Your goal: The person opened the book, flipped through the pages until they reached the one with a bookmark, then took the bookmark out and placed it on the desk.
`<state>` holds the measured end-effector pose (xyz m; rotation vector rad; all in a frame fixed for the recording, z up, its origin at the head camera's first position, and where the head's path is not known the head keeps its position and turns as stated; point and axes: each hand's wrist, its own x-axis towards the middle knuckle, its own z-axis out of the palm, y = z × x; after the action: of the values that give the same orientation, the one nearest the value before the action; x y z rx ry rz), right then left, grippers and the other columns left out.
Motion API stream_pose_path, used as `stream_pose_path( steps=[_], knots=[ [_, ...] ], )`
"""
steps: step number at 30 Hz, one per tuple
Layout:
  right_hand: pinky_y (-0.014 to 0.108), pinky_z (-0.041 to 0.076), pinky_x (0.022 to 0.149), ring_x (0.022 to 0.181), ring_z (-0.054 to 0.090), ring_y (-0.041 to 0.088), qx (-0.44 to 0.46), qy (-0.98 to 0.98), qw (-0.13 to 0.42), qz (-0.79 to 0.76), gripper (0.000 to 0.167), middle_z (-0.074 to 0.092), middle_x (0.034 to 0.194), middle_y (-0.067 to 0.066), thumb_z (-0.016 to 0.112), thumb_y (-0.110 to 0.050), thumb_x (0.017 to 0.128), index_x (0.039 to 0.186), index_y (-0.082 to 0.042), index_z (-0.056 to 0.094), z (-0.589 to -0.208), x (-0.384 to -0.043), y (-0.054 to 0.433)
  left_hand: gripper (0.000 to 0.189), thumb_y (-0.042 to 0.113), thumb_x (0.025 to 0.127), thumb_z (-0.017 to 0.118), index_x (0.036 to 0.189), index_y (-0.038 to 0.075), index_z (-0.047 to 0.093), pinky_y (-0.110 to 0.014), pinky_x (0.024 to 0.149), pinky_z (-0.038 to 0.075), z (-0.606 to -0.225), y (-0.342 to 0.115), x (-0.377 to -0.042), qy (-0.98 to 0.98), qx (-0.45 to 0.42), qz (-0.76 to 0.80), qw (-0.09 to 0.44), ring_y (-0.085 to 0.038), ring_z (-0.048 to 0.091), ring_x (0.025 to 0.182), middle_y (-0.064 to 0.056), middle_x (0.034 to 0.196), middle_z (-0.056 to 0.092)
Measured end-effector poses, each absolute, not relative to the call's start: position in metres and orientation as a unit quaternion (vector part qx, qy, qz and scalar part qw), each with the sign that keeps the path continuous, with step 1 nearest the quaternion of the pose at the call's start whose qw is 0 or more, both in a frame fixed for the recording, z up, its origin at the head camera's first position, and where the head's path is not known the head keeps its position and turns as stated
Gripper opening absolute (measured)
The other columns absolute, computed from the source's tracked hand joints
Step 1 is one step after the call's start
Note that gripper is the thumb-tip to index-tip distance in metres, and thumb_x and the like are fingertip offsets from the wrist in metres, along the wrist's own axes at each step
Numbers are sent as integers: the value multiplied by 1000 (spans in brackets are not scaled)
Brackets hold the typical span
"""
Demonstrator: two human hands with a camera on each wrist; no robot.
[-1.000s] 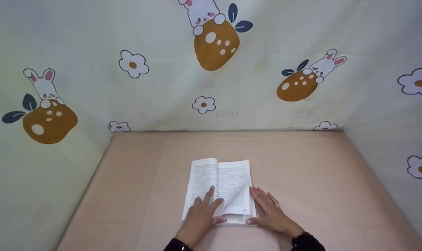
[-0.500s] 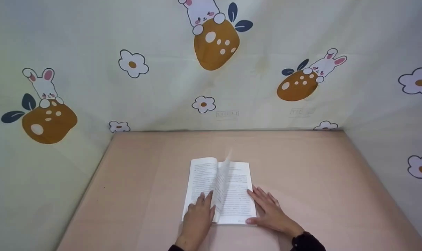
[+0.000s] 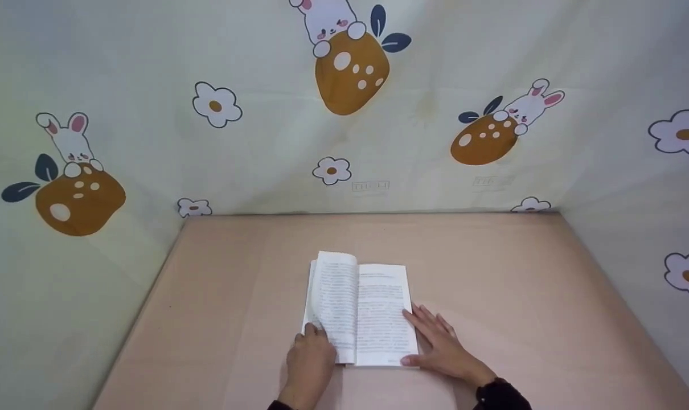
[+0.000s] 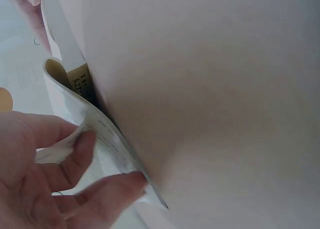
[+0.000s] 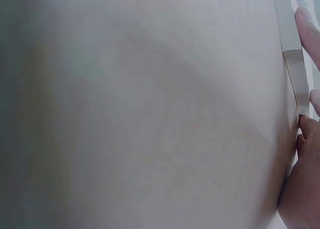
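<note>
A paperback book [image 3: 381,313] lies open on the table, its pages printed with lines of text. At its lower left, my left hand [image 3: 310,361] pinches a page [image 3: 336,302] that stands a little raised over the left side. In the left wrist view, thumb and finger of the left hand [image 4: 55,174] meet at that page [image 4: 75,139], and another fingertip touches the paper lower down. My right hand [image 3: 444,344] rests along the book's right edge, thumb on the lower right corner, fingers fairly straight. The right wrist view shows only part of the right hand [image 5: 307,159] beside the page block [image 5: 295,64].
The table [image 3: 236,273] has a plain pinkish-beige cover. Fabric walls [image 3: 265,142] printed with rabbits, orange fruit and flowers rise behind it and on both sides. Dark sleeves [image 3: 501,394] show at the wrists.
A page has swung over from the right side to the left. My left hand has moved left with it, to the book's left edge. The right hand has stayed nearly still.
</note>
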<state>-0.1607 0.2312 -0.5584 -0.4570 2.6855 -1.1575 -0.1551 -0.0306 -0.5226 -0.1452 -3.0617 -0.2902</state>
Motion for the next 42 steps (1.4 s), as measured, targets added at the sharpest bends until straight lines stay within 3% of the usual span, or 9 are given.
stream_pose_path(
  steps=[8, 15, 20, 22, 25, 28, 31, 35, 42],
  knots=[
    [54, -3, 109, 142, 6, 40, -160, 903, 88, -390, 92, 15, 155, 17, 73, -44, 74, 147, -12, 28, -558, -161, 231, 29, 12, 74, 72, 85, -14, 65, -30, 49, 47, -520, -34, -156, -995, 1, -101, -7, -19, 47, 68, -15, 84, 52],
    [53, -5, 109, 142, 6, 39, -162, 900, 90, -395, 91, 13, 155, 17, 73, -43, 75, 147, -13, 27, -557, -161, 231, 45, 15, 69, 77, 98, -11, 54, -34, 53, 42, -518, -36, -158, -996, -5, -89, 5, -21, 47, 66, -15, 77, 49],
    [52, -4, 109, 142, 6, 39, -161, 902, 89, -390, 91, 13, 156, 16, 73, -44, 74, 147, -13, 27, -558, -161, 232, 77, 16, 69, 77, 128, -15, 39, -40, 61, 45, -520, -38, -158, -996, -4, -85, 10, -31, 56, 84, -29, 107, 56],
    [52, -4, 109, 142, 6, 39, -159, 902, 90, -390, 91, 13, 156, 15, 73, -44, 74, 147, -13, 27, -558, -161, 232, 87, 15, 69, 76, 137, -13, 30, -41, 64, 45, -521, -39, -159, -996, -2, -90, 5, -33, 55, 92, -33, 125, 48],
    [53, -4, 110, 142, 6, 39, -158, 902, 91, -391, 92, 13, 156, 15, 73, -45, 74, 147, -13, 27, -559, -161, 232, 84, 14, 71, 74, 140, -7, 31, -38, 62, 42, -521, -39, -159, -996, -8, -90, 0, -31, 53, 90, -32, 138, 38],
    [53, -4, 110, 142, 6, 39, -158, 902, 90, -391, 92, 13, 156, 16, 73, -45, 74, 147, -13, 27, -558, -161, 232, 74, 11, 76, 70, 141, 3, 37, -38, 63, 42, -519, -38, -160, -996, -28, -83, -2, -28, 52, 88, -25, 145, 34],
    [54, -4, 109, 142, 7, 39, -162, 902, 84, -391, 93, 14, 155, 16, 74, -45, 73, 147, -12, 28, -559, -161, 232, 73, 3, 77, 66, 143, 15, 36, -44, 72, 47, -519, -37, -160, -994, -83, -72, 15, -35, 52, 104, -14, 149, 32],
    [54, -3, 109, 142, 8, 39, -166, 903, 77, -389, 92, 15, 155, 17, 73, -45, 73, 146, -12, 29, -560, -162, 232, 83, -1, 74, 67, 145, 27, 33, -51, 86, 47, -523, -37, -158, -980, -189, -14, 54, -40, 42, 126, -2, 152, 30],
    [55, -3, 109, 142, 7, 39, -159, 904, 87, -388, 91, 15, 155, 17, 73, -44, 74, 147, -12, 29, -558, -161, 232, 86, 4, 71, 73, 144, 27, 34, -46, 93, 47, -523, -34, -160, -968, -250, 4, 27, -38, 37, 131, -3, 153, 27]
  ],
)
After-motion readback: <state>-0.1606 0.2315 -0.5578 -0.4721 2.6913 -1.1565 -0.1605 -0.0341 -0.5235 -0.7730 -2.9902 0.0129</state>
